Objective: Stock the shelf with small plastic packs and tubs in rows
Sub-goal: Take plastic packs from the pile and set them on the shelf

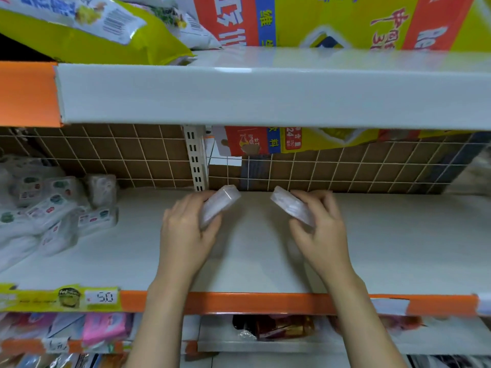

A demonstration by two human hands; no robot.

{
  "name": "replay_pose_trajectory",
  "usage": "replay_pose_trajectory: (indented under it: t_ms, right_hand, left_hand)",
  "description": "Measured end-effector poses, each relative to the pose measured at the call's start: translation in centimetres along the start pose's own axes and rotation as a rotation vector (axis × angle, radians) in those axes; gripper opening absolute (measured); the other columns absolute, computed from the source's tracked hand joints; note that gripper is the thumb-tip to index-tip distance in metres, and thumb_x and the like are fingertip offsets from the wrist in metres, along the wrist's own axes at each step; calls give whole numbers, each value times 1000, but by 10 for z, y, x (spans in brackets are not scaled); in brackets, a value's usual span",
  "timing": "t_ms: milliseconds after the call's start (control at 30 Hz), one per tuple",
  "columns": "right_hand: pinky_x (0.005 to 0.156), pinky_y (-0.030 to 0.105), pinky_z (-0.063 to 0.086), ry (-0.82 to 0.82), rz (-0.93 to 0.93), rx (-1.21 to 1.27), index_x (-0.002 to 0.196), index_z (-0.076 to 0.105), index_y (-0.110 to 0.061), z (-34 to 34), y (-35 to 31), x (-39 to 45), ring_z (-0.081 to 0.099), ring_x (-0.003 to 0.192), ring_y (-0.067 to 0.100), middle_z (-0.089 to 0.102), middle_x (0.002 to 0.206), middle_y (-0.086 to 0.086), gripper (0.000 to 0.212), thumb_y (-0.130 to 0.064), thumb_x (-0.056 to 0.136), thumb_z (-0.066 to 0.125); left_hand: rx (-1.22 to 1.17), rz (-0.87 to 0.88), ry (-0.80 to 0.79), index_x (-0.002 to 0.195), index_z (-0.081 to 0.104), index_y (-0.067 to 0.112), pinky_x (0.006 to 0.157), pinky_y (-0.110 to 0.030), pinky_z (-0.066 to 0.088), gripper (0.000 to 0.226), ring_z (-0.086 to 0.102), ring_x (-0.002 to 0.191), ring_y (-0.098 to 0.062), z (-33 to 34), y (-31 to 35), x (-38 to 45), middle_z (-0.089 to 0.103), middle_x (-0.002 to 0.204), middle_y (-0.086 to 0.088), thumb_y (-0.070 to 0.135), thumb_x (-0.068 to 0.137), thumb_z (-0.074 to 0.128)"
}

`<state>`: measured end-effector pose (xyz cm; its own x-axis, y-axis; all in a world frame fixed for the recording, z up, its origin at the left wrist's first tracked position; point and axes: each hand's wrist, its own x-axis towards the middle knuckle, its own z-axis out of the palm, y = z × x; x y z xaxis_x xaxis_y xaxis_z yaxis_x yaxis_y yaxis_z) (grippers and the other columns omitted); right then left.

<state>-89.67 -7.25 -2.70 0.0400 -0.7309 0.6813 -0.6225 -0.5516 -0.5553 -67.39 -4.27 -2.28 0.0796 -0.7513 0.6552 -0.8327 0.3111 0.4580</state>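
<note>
Both my hands reach over the white middle shelf [252, 261]. My left hand [186, 235] grips a small clear plastic pack [221, 201], tilted up toward the back. My right hand [321, 232] grips a second clear plastic pack [288, 203], tilted the other way. The two packs are apart, held just above the shelf near the wire-grid back panel [318, 166]. At the left end of the same shelf lies a loose pile of white plastic packs and tubs [53, 208] with green and red labels.
A white upper shelf [265, 96] overhangs, carrying yellow snack bags [79, 27] and a yellow-red carton [345, 19]. A slotted upright post [195, 158] stands at the back. The orange shelf edge [252, 302] bears a price tag [102, 297]. Packaged goods fill the lower shelf [279, 330].
</note>
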Motion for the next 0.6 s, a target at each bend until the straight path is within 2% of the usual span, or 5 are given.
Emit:
replay_pose_trajectory:
  t_ms: [133,267,367,500,600]
  right_hand:
    - [78,18,39,-18,-4,0,119,62,-13,-22,25,-5,50,90,15,48,103,3,45,-22,77,47]
    - [86,29,44,-81,-57,-93,121,58,-17,-58,71,-7,55,100,25,54,112,6,46,-9,76,56]
    - [91,25,36,-122,-91,-164,119,60,-13,-95,115,-7,50,104,24,57,114,6,48,-6,72,57]
    - [92,27,35,-104,-81,-194,117,61,-9,-144,163,-10,48,102,22,60,113,8,45,-13,74,48]
    - [94,27,34,-96,-71,-213,116,62,-8,-164,186,-11,48,103,22,62,114,9,47,-3,70,53]
  left_hand:
    - [19,8,-20,105,61,16,73,-43,47,31,59,89,-30,20,18,-3,64,98,-4,18,75,61]
    - [68,-38,-13,105,62,14,75,-41,47,31,58,90,-29,54,52,-15,64,100,-4,24,76,55]
    - [103,-96,-3,105,62,12,74,-39,45,34,58,88,-29,89,90,-28,65,100,-5,26,76,51]
    - [92,-88,-54,104,62,15,73,-37,44,34,59,87,-29,137,148,-34,65,99,-4,28,75,48]
    - [67,-81,-83,105,59,15,75,-33,42,31,60,89,-28,159,175,-35,66,99,-4,19,74,55]
